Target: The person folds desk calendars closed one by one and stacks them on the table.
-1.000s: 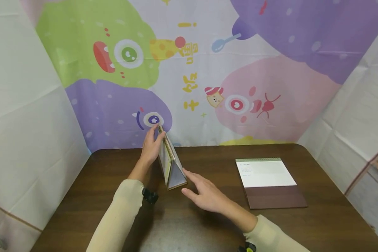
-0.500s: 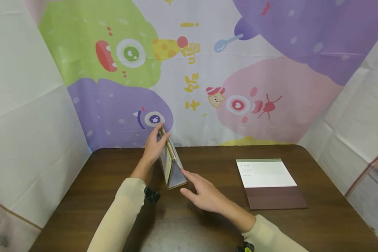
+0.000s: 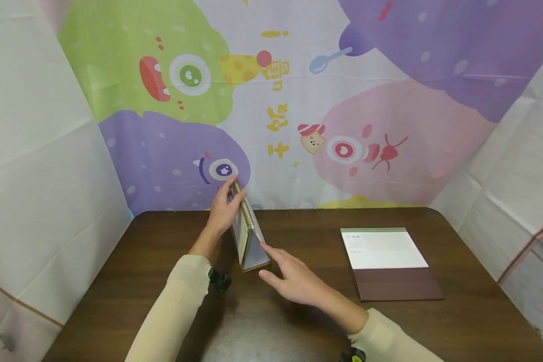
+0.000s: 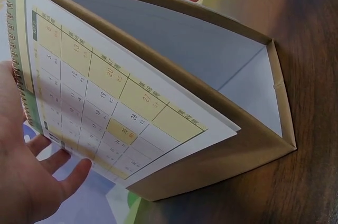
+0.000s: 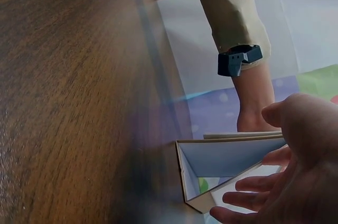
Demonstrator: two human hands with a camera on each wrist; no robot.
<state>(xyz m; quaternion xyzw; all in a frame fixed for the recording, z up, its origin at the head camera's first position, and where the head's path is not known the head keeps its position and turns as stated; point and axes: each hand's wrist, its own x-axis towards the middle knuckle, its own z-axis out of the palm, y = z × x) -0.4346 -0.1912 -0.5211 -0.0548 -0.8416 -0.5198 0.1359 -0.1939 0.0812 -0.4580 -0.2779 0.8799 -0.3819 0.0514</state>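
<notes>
A spiral-bound desk calendar (image 3: 255, 251) stands tented on the table, its triangular open end toward me. With thumb and fingers, my left hand (image 3: 221, 213) grips its far upper part at the spiral. Its printed month page (image 4: 95, 92) fills much of the left wrist view, hanging over the brown cardboard stand. My right hand (image 3: 294, 276) has its fingers extended, the fingertips against the right panel. In the right wrist view those fingers (image 5: 253, 184) lie spread along that panel, thumb apart. The calendar's far end is partly covered by my left hand.
A second desk calendar (image 3: 386, 249) lies on the right of the dark wooden table (image 3: 307, 332), white page above a maroon base. A cartoon-printed cloth (image 3: 276, 191) hangs behind the table's back edge. Pale cloth walls (image 3: 50, 151) flank both sides.
The view has shifted slightly. My left hand stays at the calendar's top, and my right fingertips remain at the right panel, with almost no movement.
</notes>
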